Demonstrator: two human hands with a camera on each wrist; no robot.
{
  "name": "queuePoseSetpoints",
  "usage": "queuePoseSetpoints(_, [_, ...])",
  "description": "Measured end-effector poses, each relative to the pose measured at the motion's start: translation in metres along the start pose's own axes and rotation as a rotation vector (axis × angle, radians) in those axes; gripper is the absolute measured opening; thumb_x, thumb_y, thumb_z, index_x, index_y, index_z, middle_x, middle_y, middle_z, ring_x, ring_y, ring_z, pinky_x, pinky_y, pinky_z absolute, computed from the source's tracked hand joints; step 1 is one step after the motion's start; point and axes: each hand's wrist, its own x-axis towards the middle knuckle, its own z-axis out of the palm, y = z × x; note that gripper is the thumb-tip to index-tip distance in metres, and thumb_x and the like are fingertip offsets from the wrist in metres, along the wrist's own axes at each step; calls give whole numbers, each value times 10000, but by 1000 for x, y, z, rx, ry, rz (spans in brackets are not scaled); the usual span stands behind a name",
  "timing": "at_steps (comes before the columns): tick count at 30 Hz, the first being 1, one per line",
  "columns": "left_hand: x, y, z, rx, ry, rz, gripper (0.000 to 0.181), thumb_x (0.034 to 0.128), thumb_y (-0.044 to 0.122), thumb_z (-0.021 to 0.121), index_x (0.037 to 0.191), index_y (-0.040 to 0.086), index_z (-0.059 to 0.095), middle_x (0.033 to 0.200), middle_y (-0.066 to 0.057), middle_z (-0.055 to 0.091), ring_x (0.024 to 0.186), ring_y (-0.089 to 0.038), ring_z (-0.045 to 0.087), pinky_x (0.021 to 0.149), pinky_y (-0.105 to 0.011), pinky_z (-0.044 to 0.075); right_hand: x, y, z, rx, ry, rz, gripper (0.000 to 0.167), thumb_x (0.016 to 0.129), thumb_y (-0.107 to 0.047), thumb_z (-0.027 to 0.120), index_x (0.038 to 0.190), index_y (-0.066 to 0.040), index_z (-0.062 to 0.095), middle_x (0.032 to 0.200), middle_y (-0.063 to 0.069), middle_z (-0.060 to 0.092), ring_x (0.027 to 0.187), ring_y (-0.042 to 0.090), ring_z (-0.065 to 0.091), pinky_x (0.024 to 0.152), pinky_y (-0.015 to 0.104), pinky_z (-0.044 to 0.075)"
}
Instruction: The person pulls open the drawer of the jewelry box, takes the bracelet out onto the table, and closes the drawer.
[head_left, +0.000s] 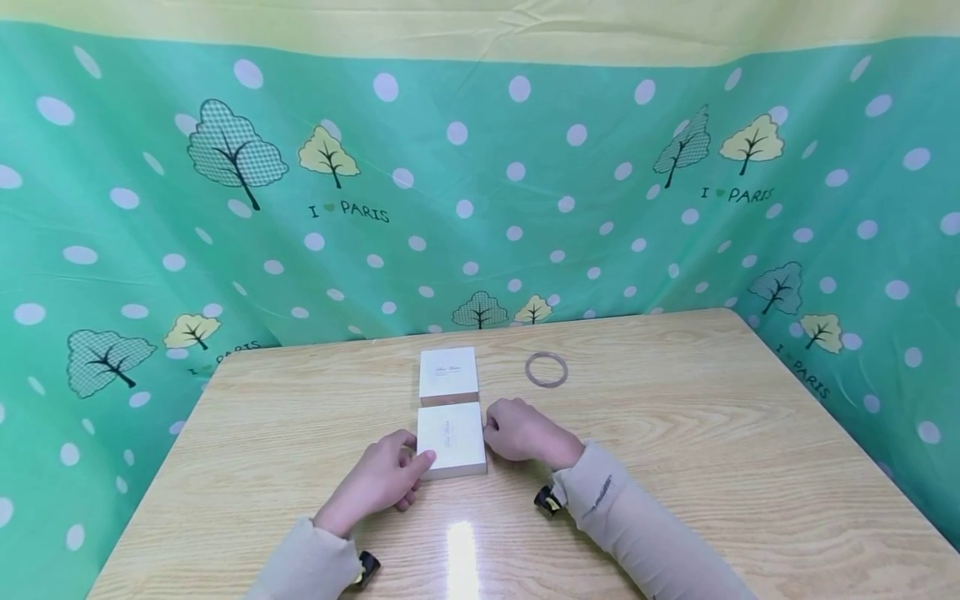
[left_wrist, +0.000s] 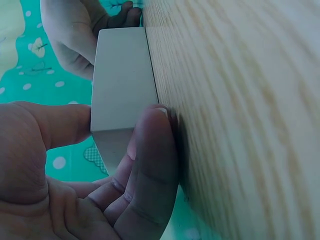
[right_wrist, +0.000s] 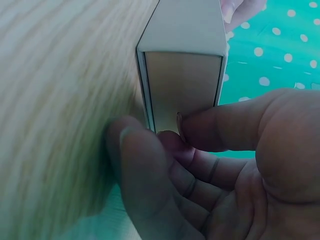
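Nearer of two flat white boxes, a white box (head_left: 452, 437) lies on the table with faint print on its lid. My left hand (head_left: 382, 473) holds its left side, the thumb on top and the fingers curled low against the edge, as the left wrist view shows. At the opposite side is my right hand (head_left: 523, 429). Its thumb (right_wrist: 220, 127) and a fingertip pinch at the box's recessed end panel (right_wrist: 182, 82); any small pull between them is hidden. Thin outer walls frame that panel on both sides.
A second white box (head_left: 448, 375) lies directly behind the first, close to it. To its right is a greyish ring (head_left: 547, 369) on the wooden table (head_left: 675, 417). A green dotted curtain (head_left: 420, 167) hangs behind and at both sides.
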Motion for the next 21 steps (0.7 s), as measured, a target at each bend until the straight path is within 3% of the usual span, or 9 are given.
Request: queuePoseSetpoints(21, [-2,1,-1,-14,-9,-5,569,951,350,582,1278,-87,423,690,-86,596,494,-187,596,461,-314,527,-1,1,1,8,-11,-22,267,966,-148,477,715,-113,560,553,43,571,457,169,545,435,285,450])
